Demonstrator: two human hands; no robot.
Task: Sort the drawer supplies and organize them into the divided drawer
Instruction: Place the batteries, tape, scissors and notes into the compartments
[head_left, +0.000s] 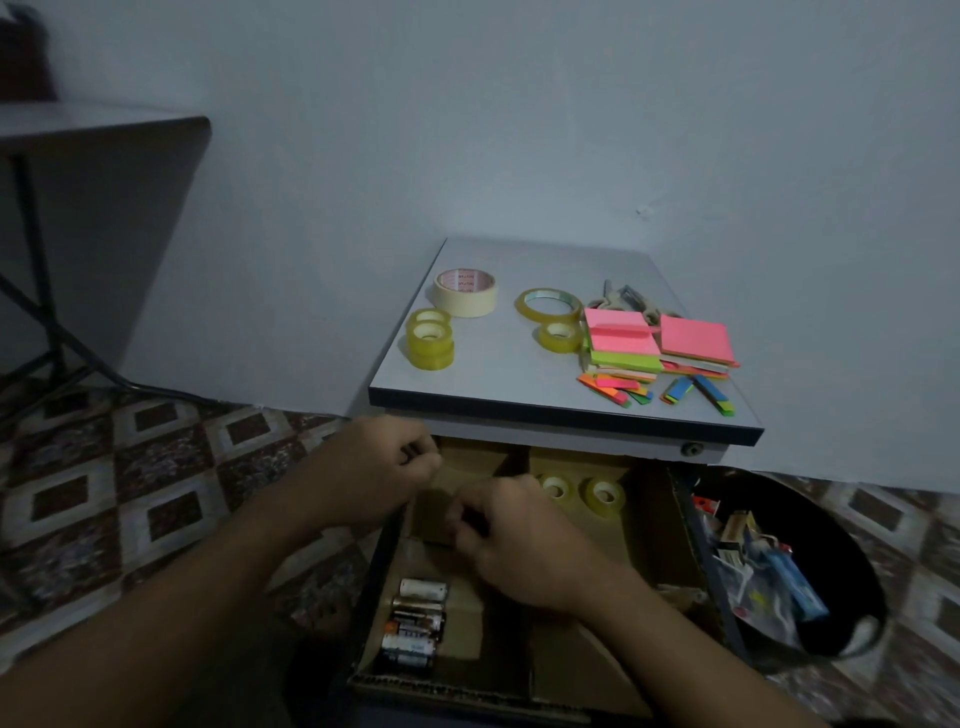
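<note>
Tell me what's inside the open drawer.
Batteries lie in the near left section and two tape rolls sit in a back section, between cardboard dividers. The left hand and right hand cover the middle, so whatever is under them is hidden.

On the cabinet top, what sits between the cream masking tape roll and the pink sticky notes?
Head view: a flat clear tape ring lies there, a smaller clear tape roll just in front of it.

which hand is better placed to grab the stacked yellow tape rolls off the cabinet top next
Left, probably. The left hand is near the cabinet top, almost under the stacked yellow tape rolls; the right hand sits lower, over the drawer.
</note>
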